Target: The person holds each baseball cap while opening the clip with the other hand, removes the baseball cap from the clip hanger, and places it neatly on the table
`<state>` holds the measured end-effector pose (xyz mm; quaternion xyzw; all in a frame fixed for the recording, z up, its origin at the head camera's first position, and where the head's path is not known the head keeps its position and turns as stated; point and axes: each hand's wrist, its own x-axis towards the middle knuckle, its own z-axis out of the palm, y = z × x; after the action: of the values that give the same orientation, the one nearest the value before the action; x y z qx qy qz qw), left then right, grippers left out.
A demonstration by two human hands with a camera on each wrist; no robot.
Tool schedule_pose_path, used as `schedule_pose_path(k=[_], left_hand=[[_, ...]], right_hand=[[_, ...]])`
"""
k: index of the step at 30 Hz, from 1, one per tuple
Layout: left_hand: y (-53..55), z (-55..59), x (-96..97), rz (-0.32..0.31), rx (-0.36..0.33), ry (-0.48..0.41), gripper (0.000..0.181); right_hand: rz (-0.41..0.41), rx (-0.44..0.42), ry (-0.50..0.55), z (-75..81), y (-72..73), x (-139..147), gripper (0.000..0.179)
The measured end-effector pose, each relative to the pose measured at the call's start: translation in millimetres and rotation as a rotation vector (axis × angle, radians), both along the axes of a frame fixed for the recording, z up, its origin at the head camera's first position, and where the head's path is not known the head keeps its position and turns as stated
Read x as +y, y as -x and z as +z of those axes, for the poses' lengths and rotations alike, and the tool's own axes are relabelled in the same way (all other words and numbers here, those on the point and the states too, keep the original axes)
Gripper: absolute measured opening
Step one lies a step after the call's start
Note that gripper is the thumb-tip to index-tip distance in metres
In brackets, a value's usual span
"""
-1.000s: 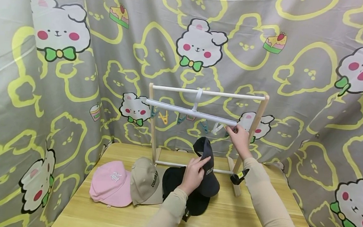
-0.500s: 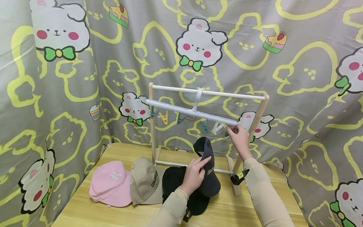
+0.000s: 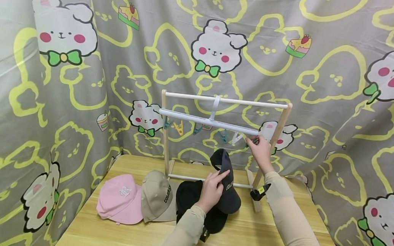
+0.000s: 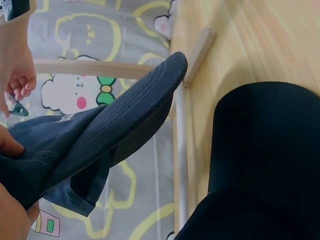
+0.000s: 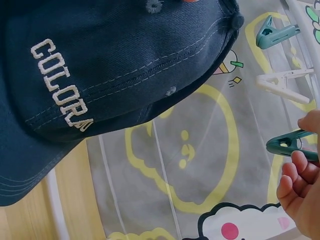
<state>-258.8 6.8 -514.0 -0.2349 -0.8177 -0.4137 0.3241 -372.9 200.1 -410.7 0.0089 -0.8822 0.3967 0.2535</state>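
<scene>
My left hand [image 3: 212, 189] holds a navy baseball cap [image 3: 230, 199] by its side, brim down, above the table. In the right wrist view the cap's pale "COLORA" lettering [image 5: 62, 85] faces the camera. My right hand [image 3: 261, 150] is up at the right end of a white clip hanger [image 3: 190, 117], pinching a dark green clip [image 5: 284, 144] between thumb and fingers. A white clip [image 3: 237, 137] and a teal clip [image 5: 275, 34] hang beside it. The hanger hooks over the top rod of a wooden rack [image 3: 277, 125] and tilts down to the right.
On the wooden table [image 3: 99, 242] lie a pink cap [image 3: 119, 201], a beige cap [image 3: 154, 198] and a black cap [image 3: 186, 194], the last partly under my left hand. A yellow clip [image 3: 178, 128] hangs further left. A patterned curtain [image 3: 276, 14] stands close behind the rack.
The navy cap and my left hand have shifted very slightly right. The hanger and its clips have moved a touch right too. My right hand stays at the same clip.
</scene>
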Motion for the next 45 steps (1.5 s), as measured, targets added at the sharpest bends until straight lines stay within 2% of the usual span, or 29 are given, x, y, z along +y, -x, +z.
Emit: schedule_pose_path(k=[9, 17, 25, 35, 45], left_hand=[[0.0, -4.2, 3.2, 0.001, 0.014, -0.027, 0.053], [-2.2, -5.6, 5.0, -0.012, -0.017, -0.051, 0.051], [-5.6, -7.6, 7.1, -0.008, -0.025, -0.054, 0.051], [-9.3, -7.7, 10.1, -0.020, -0.011, -0.076, 0.050], [-12.2, -9.3, 12.0, -0.038, -0.059, -0.098, 0.049]], right_hand=[[-0.010, 0.004, -0.019, 0.5, -0.9, 1, 0.032], [0.000, -0.012, -0.004, -1.1, -1.0, 2, 0.031], [0.007, 0.012, 0.010, -2.0, -1.7, 5, 0.030], [-0.024, 0.019, 0.019, -4.6, -3.3, 12, 0.032], [-0.019, -0.013, 0.047, -7.2, -5.1, 17, 0.034]])
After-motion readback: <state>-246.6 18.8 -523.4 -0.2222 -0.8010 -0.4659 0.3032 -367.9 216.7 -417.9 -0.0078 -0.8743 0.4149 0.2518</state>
